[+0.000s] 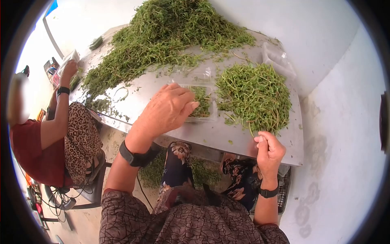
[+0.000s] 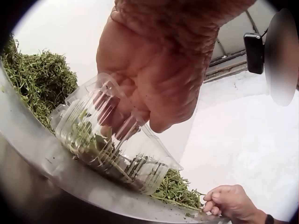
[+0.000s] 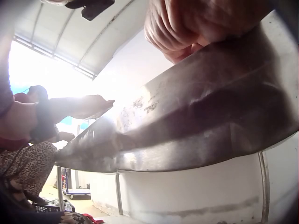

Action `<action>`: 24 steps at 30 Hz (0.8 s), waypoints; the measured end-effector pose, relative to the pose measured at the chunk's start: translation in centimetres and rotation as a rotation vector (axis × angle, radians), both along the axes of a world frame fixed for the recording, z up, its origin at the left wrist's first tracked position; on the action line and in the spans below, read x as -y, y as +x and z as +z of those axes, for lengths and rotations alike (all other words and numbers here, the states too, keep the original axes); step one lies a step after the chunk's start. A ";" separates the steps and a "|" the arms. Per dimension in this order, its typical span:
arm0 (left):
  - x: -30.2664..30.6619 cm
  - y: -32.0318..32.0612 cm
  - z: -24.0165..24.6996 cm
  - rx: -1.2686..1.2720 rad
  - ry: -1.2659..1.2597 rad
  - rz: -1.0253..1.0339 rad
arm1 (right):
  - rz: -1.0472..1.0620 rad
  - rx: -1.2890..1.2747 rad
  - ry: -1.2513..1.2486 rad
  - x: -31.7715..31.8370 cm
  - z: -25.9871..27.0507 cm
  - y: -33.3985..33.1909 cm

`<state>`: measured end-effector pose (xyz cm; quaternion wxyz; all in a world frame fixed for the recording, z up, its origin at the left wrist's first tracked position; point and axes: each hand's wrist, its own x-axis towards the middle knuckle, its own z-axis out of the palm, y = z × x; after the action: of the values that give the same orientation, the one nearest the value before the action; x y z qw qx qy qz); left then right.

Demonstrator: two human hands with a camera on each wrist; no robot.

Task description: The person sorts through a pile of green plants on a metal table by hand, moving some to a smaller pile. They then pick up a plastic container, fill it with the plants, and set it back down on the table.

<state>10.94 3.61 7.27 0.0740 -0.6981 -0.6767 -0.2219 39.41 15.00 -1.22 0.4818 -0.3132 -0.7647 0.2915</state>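
Note:
In the head view, the left hand reaches over a clear plastic container partly filled with green stems. From the left wrist view, that hand has its fingers down inside the container, touching the greens. The right hand is at the table's near edge, pinching a green stem between thumb and fingers beside a smaller pile of greens. Only part of the right hand shows in the right wrist view; its fingertips are hidden behind the table edge.
A large heap of greens covers the back of the metal table. Clear empty containers stand at the back right. Another person sits at the left end. A wall borders the right side.

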 end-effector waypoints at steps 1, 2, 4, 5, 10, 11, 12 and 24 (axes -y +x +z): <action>-0.1 -0.1 0.0 0.001 -0.002 -0.003 | -0.003 0.001 -0.002 0.0 -0.1 0.0; -0.2 -0.1 0.0 -0.021 0.028 -0.033 | -0.001 -0.005 0.002 0.0 -0.1 -0.1; -0.5 -0.2 -0.2 -0.044 0.059 -0.069 | -0.005 -0.012 0.007 0.0 -0.1 0.0; -0.6 -0.4 -0.4 -0.040 -0.008 -0.053 | -0.002 -0.008 0.012 0.0 0.0 -0.1; -0.7 -0.4 -1.1 0.028 -0.131 -0.020 | -0.003 -0.008 0.025 0.0 0.0 -0.1; -0.7 -0.4 -1.0 0.026 -0.142 -0.006 | 0.002 -0.008 0.031 0.0 0.1 -0.1; -0.7 -0.4 -0.9 0.023 -0.152 0.009 | 0.007 -0.010 0.037 0.0 0.1 -0.2; 2.0 -2.7 -4.3 0.466 0.397 0.188 | 0.010 0.015 -0.025 0.0 0.2 0.1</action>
<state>8.20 1.58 2.95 0.0719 -0.5349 -0.6806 -0.4956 39.50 14.98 -1.03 0.4708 -0.3177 -0.7661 0.3008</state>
